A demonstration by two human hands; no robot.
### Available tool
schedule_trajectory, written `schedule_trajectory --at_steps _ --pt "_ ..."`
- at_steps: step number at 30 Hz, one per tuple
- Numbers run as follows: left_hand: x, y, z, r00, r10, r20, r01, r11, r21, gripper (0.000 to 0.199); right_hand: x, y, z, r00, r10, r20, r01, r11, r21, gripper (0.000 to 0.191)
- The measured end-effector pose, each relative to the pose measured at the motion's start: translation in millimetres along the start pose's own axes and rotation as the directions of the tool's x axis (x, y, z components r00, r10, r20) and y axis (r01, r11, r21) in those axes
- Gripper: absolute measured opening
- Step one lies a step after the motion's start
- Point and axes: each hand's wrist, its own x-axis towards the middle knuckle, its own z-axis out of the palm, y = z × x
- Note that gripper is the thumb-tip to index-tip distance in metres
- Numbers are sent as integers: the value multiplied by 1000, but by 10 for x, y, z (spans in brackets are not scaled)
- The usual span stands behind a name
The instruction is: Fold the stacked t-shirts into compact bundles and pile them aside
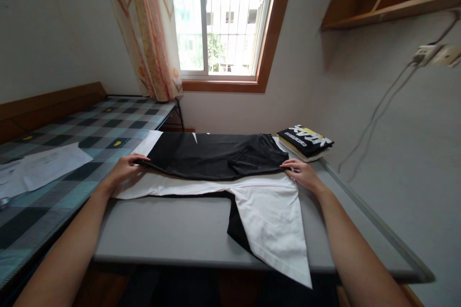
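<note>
A black-and-white T-shirt [205, 153] lies lengthwise across the grey table [162, 230], partly folded over. Its black part forms a long panel on top, with white cloth under its near edge. One wide white sleeve [272, 220] spreads toward me, and its tip hangs over the table's front edge. My left hand [126, 169] is closed on the left end of the black panel's near edge. At the opposite end, near the collar, my right hand [299, 172] pinches the same edge. The fingertips under the cloth are hidden.
Folded clothes [305, 141], black with white lettering on top, are stacked at the table's back right. A bed with a checked sheet [68, 129] and some papers [46, 165] stands on the left. Wall and cables [378, 115] border the right, below a wooden shelf [392, 12].
</note>
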Motion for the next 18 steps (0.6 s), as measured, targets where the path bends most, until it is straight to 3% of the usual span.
schedule_trajectory --at_steps 4,7,9,11,14,18 --pt "5 -1 31 998 -56 -25 58 995 79 46 4 -28 34 999 39 9 -38 997 -70 31" --pt "18 18 93 1000 -14 -23 18 988 152 46 14 -23 66 999 38 -5 -38 991 -127 34" --pt "22 18 119 999 -15 -46 26 970 243 52 12 -13 82 994 94 -63 -105 976 -190 40" --pt "7 10 124 989 -102 -108 136 916 377 65 1 -8 94 965 207 -158 -246 926 -288 46" --pt "-46 5 109 932 -299 -205 363 787 499 84 -17 -18 119 904 354 -242 -426 798 -426 53" --pt "-87 -18 70 875 -456 -164 472 724 503 87 0 -42 206 886 401 -235 -464 765 -447 52"
